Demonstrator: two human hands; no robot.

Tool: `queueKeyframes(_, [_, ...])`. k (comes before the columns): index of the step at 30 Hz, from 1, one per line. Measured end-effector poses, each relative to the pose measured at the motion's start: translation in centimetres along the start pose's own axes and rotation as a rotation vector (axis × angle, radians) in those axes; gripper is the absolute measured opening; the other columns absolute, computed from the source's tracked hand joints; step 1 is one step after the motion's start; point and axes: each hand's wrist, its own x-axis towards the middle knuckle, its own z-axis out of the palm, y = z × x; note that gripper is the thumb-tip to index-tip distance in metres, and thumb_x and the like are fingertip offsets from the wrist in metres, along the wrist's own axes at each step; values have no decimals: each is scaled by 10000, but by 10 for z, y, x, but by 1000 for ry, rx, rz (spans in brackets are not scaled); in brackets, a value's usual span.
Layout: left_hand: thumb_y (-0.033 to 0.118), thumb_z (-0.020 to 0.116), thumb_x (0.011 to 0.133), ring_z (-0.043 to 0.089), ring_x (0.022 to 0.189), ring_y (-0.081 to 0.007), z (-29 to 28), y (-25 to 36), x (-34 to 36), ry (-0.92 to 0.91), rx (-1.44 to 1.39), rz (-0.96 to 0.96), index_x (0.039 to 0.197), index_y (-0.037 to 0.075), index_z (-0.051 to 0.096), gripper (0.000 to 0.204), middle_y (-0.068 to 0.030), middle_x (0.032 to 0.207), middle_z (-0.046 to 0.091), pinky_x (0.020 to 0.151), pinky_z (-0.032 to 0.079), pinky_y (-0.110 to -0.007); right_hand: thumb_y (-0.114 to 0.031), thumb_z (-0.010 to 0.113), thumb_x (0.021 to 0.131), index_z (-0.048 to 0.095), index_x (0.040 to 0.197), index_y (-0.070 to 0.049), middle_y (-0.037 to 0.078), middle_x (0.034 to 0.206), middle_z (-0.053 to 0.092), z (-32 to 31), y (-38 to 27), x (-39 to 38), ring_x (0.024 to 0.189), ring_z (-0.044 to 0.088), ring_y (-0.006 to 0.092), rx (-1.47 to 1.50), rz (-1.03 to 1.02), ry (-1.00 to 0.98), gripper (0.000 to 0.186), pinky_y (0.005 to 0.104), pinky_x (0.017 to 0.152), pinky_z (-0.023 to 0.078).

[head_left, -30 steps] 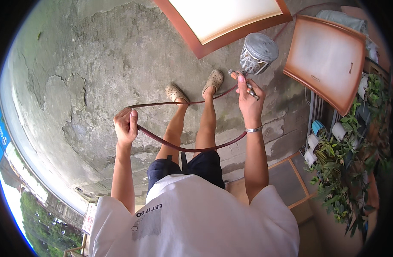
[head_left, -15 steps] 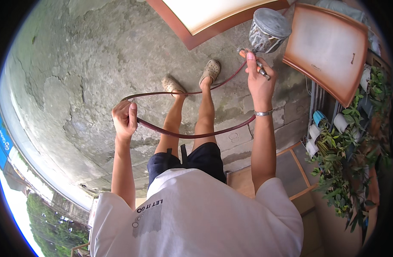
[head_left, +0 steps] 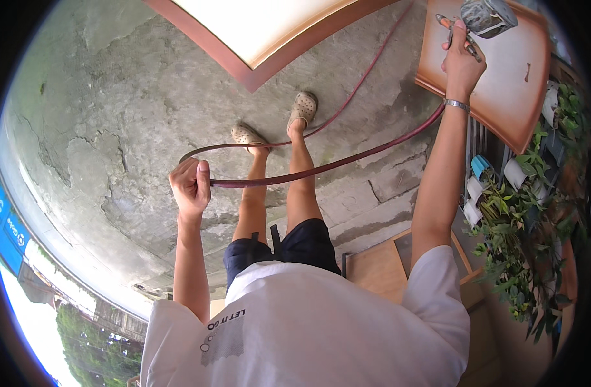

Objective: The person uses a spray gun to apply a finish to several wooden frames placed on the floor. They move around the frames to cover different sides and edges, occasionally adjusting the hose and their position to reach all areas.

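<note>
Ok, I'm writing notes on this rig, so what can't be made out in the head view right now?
- Head view: where the maroon hose joins the spray gun, hidden by the right hand.
- Head view: the top of the gun's cup, cut off by the upper edge.
- Head view: the hose inside the left hand, covered by fingers.
- Head view: the brown-edged white panel's far part, cut off above.
</note>
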Motion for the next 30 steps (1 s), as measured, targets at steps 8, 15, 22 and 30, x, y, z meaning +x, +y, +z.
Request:
queueKeyframes(8, [106,601,1004,338,490,-270,6,6,6,2,28,-17,625,-2,379,452,-110,557,351,498,275,-398,-502,657,956,805,883,-54,44,681,687,-6,9,16,426,534,115,13,-9,134,477,267,386,435])
queueKeyframes(15, [93,590,1002,330,509,-263,-25,-9,-10,29,14,2,625,-6,397,435,-108,558,345,510,266,-394,-466,660,986,783,978,-21,48,646,654,5,3,-118,429,536,127,44,133,-154,462,299,398,402])
queueKeyframes(22, [118,570,1011,330,506,-264,-58,-34,-38,19,16,-1,616,-5,397,448,-105,556,342,510,255,-397,-422,623,1026,779,1098,-58,35,677,657,18,-6,-235,454,503,79,160,-6,-350,403,262,414,350])
queueKeyframes(30, [153,550,1023,357,497,-251,-74,-51,-61,32,-21,3,603,4,404,469,-94,546,360,508,264,-390,-177,687,998,777,1037,-5,115,807,746,18,-19,-326,682,690,150,204,-90,-551,198,288,643,522])
